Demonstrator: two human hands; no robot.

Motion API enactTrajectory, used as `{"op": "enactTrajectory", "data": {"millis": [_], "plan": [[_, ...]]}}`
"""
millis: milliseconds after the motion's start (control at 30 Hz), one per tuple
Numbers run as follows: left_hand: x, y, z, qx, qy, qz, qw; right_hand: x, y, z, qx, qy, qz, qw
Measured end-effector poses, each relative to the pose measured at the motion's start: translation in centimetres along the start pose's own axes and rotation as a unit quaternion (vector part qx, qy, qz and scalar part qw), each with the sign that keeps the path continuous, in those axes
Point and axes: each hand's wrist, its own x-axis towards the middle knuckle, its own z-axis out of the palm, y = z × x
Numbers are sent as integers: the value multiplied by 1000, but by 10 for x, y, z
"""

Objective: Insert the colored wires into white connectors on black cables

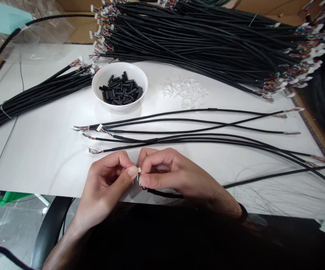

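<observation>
Black cable [165, 194] held at its end, white connector [139, 170] pinched between left hand [106, 187] and right hand [165, 172], loose cables [179, 131] just ahead, white bowl [117, 67] of black tubes [120, 92] beyond

Connector [139, 170] mostly hidden between fingertips [132, 171]

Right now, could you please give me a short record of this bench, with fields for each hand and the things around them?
Left hand: pinching a small white connector
Right hand: pinching the coloured wires just below it
Attached cable: black sheathed cable, running right from those wires
Bowl: white bowl holding short black tubes
Loose parts: pile of small white plastic pieces
Laid out: several black cables with coloured wire ends
Behind: large bundle of black cables
</observation>
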Motion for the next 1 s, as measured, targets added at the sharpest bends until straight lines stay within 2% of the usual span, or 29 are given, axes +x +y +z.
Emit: {"op": "enactTrajectory", "data": {"millis": [367,600,700,900,1000], "plan": [[1,3,-2,58,10,33,998,-2,0,-2,-38,2,1,999],[1,4,-4,66,-23,40,997,-2,0,-3,-39,-6,9,999],[1,4,-3,63,-18,29,997,-3,0,-3,-38,-9,3,999],[-2,3,1,22,52,23,998,-4,-1,4,-50,75,-20,996],[-3,3,2,20,63,26,997,-3,1,9,-66,110,-36,991]]}}
